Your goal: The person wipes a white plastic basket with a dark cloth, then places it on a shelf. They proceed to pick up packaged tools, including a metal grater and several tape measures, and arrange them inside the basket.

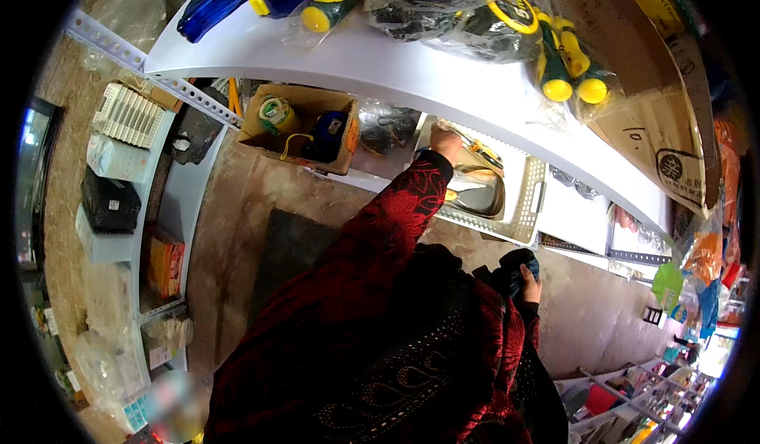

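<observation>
My left hand (446,140) reaches into a white perforated plastic basket (532,206) on the shelf below the top one. Its fingers are partly hidden, so I cannot tell whether they grip anything. Beside it in the basket lies a tool with yellow and black handles (488,154). Nearer to me in the basket are a flat grey metal blade (472,199) and a curved dark band. My right hand (531,285) is lower down, close to my body at the right, closed around a dark, bundled object (512,269) that looks like cloth.
Above, a white metal shelf (356,67) holds blue tools, yellow-and-green handles (557,85) and plastic-wrapped goods, with a large cardboard box (641,117) at its right. An open cardboard box (350,159) with tape stands left of the basket. More stocked shelving (142,224) stands left.
</observation>
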### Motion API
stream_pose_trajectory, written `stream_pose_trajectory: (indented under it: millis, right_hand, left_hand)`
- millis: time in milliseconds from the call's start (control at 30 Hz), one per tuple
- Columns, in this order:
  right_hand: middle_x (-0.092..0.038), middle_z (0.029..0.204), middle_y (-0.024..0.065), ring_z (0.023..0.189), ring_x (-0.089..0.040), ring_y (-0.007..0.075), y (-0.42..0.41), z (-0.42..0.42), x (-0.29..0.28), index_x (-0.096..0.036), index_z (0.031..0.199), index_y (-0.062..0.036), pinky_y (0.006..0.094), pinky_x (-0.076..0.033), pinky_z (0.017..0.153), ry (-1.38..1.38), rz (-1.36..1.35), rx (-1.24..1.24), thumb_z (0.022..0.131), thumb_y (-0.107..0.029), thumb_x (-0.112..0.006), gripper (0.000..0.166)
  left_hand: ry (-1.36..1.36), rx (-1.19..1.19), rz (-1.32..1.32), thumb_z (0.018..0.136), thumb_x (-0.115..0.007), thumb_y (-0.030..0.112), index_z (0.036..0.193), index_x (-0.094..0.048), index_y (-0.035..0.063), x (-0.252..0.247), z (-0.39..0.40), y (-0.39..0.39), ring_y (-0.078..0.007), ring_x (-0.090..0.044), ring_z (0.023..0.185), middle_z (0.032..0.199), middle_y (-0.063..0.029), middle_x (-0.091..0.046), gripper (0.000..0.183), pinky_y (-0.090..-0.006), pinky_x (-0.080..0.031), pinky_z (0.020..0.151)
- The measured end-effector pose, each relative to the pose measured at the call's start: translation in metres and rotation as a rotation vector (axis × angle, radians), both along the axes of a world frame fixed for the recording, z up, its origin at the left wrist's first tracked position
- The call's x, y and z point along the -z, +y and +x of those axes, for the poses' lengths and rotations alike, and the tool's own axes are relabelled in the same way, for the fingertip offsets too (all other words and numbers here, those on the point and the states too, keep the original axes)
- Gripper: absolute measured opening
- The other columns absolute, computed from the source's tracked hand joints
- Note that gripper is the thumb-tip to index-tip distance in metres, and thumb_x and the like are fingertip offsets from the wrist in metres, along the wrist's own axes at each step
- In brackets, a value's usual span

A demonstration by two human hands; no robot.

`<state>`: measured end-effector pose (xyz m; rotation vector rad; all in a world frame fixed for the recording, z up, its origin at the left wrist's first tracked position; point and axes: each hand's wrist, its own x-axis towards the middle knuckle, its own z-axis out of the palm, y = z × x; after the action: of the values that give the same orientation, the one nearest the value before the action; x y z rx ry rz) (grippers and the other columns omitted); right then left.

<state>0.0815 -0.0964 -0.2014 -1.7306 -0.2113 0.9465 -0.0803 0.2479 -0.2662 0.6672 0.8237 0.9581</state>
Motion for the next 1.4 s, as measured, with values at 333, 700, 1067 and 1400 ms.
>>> stream_pose_trajectory:
  millis: [333,700,1067,1400]
  right_hand:
    - [-0.062,0.088,0.0105,0.073,-0.060,0.0186,0.021,0.000,0.019,-0.057,0.096,0.0087,0.0290,-0.047,0.068,0.069,0.059,0.079,0.071,-0.012,-0.067,0.033]
    - [-0.061,0.088,0.0115,0.074,-0.060,0.0215,0.031,0.001,0.033,-0.056,0.097,0.0075,0.0316,-0.048,0.065,0.048,0.055,0.132,0.068,-0.016,-0.071,0.040]
    - [-0.061,0.082,0.0121,0.067,-0.060,0.0219,0.035,-0.016,0.019,-0.056,0.091,0.0084,0.0329,-0.048,0.062,0.092,0.096,0.253,0.066,-0.012,-0.070,0.035]
    - [-0.062,0.083,0.0111,0.069,-0.060,0.0211,0.020,-0.005,0.053,-0.056,0.094,0.0094,0.0318,-0.048,0.061,0.206,0.191,0.198,0.070,-0.010,-0.068,0.033]
  left_hand:
    - [0.394,0.094,0.175,0.068,-0.051,-0.002,0.077,-0.049,-0.0003,-0.038,-0.025,-0.023,-0.0143,-0.049,0.064,0.075,-0.0064,-0.049,0.010,-0.0274,-0.042,0.052]
    - [0.517,-0.056,0.590,0.079,-0.058,0.001,0.103,-0.055,0.0013,-0.079,-0.132,-0.073,-0.0120,-0.057,0.079,0.090,-0.0081,-0.060,0.025,-0.0258,-0.046,0.069]
    - [0.406,0.219,0.533,0.082,-0.057,0.005,0.102,-0.056,0.0008,-0.117,-0.162,-0.101,-0.0071,-0.053,0.075,0.084,-0.0020,-0.058,0.020,-0.0213,-0.043,0.067]
    - [0.494,0.056,1.380,0.076,-0.059,-0.004,0.099,-0.058,0.0010,-0.330,-0.147,-0.113,-0.0185,-0.059,0.071,0.090,-0.0101,-0.060,0.023,-0.0246,-0.047,0.062]
